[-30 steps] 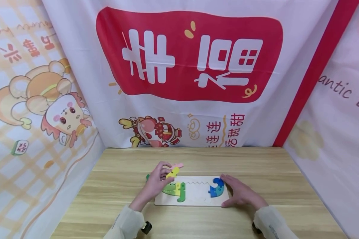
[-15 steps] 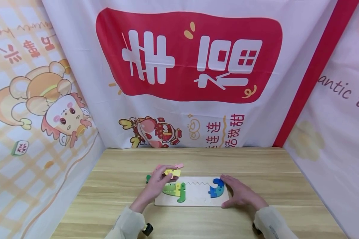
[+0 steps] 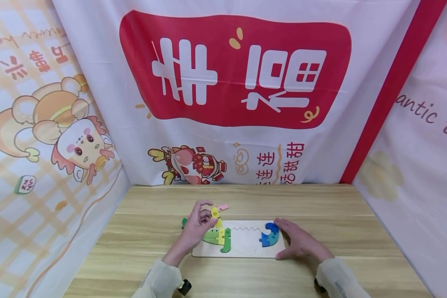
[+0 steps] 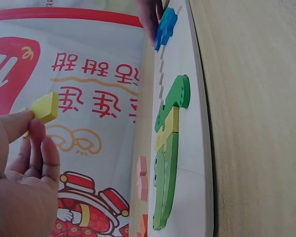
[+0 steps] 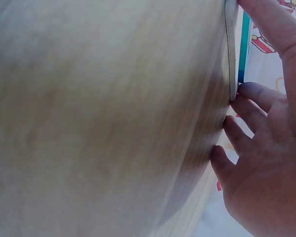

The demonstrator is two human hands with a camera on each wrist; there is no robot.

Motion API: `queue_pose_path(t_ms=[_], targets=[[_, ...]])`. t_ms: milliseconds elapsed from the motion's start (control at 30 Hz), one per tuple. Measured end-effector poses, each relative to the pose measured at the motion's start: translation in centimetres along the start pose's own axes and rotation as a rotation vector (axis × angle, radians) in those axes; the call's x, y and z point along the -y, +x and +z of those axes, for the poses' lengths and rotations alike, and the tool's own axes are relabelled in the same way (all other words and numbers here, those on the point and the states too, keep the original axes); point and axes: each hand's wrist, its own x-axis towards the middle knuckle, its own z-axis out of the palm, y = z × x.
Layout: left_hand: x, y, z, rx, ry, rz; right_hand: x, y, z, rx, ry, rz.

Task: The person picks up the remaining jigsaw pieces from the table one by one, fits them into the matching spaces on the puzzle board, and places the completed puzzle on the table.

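Above the top left part of a pale puzzle board [image 3: 246,251], the left hand [image 3: 195,225] pinches a yellow piece [image 3: 215,213] between thumb and finger; the left wrist view shows the same yellow piece [image 4: 46,107] raised off the board. On the board's left lie a green crocodile head [image 4: 166,182], a yellow piece [image 4: 167,129] and a green leg piece [image 4: 176,96], joined. Blue pieces [image 3: 270,234] lie at its right end. The right hand [image 3: 299,240] rests at the board's right edge, fingers and thumb spread, touching the edge [image 5: 232,59] in the right wrist view.
Pink pieces [image 4: 142,178] and an orange piece [image 4: 144,224] lie on the wooden table [image 3: 246,277] beyond the board. A green piece [image 3: 184,222] shows left of the left hand. A printed cloth [image 3: 227,157] hangs behind the table, with more cloth at both sides.
The yellow piece has turned in the left fingers, from lying crosswise half a second ago to standing more upright. The right hand and the board have stayed put.
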Motion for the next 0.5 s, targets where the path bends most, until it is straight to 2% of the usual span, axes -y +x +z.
queue_pose_path(t_ms=[133, 367, 500], targets=[[0.08, -0.15, 0.11, -0.011, 0.064, 0.014, -0.07, 0.06, 0.04, 0.002, -0.002, 0.001], [0.31, -0.23, 0.47, 0.043, -0.052, -0.039, -0.05, 0.01, -0.04, 0.003, -0.009, -0.005], [0.18, -0.23, 0.48, 0.033, -0.015, -0.061, -0.02, -0.04, -0.09, 0.004, -0.007, -0.005]])
